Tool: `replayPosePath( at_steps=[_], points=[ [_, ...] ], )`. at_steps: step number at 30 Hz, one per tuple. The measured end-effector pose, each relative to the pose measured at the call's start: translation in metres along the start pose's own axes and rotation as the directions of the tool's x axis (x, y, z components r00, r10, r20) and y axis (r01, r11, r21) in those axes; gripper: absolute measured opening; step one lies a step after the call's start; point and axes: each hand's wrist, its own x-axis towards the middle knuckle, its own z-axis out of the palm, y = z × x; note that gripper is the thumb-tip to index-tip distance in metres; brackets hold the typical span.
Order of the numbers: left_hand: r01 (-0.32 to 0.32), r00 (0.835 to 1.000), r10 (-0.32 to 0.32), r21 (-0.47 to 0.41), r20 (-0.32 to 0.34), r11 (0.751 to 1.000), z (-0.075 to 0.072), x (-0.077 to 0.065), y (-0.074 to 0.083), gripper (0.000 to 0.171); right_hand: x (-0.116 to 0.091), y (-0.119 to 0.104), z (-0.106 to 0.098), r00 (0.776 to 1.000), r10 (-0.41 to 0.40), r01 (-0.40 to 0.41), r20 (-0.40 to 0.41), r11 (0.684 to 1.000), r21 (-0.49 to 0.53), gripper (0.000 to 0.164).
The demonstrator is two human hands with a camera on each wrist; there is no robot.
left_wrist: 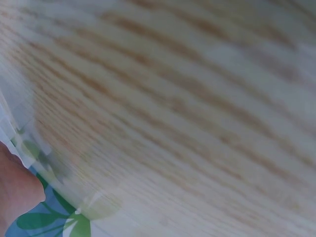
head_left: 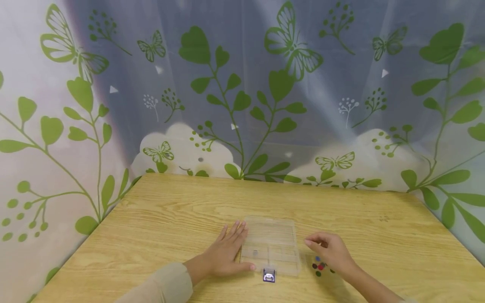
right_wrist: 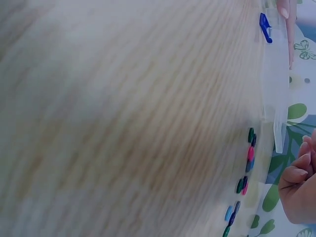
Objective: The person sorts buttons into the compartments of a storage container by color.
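A clear plastic compartment box (head_left: 270, 231) lies on the table, its blue-rimmed latch (head_left: 269, 275) facing the near side. Whether its lid is down I cannot tell. My left hand (head_left: 227, 254) rests along the box's left side with straight fingers, the thumb reaching over the near left corner. To the right of the box, my right hand (head_left: 335, 252) is raised, fingers curled and thumb close to the index finger; any small thing between them is hidden. Below it lie several small round coloured pieces (head_left: 321, 267), red, blue, dark green and dark; the right wrist view shows these pieces (right_wrist: 251, 153) in a row.
The wood-grain table (head_left: 189, 198) extends behind and to both sides of the box. A curtain (head_left: 242, 84) with green leaves and butterflies hangs along the table's far edge and left side.
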Motion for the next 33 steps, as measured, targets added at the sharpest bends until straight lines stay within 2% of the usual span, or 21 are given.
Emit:
replayPosePath(
  at_steps=[16,26,29,33],
  points=[
    [-0.005,1.000,0.005,0.003,-0.002,1.000,0.000,0.000,0.001,0.093,-0.012,0.021,-0.014,0.998,-0.032,0.033,0.046,0.999,-0.039,0.025],
    [-0.001,1.000,0.001,-0.007,0.008,1.000,-0.001,0.000,0.000,0.092,-0.018,0.038,-0.020,0.985,-0.155,0.162,0.071,0.982,-0.093,0.020],
    [0.000,1.000,0.000,-0.010,0.006,1.000,-0.001,0.000,0.000,0.093,-0.020,0.040,-0.021,0.986,-0.143,0.151,0.086,0.984,-0.094,0.020],
    [0.000,1.000,0.000,-0.009,0.000,1.000,0.000,0.000,0.000,0.093,-0.023,0.040,-0.023,0.991,-0.078,0.089,0.113,0.991,-0.096,0.020]
  ],
)
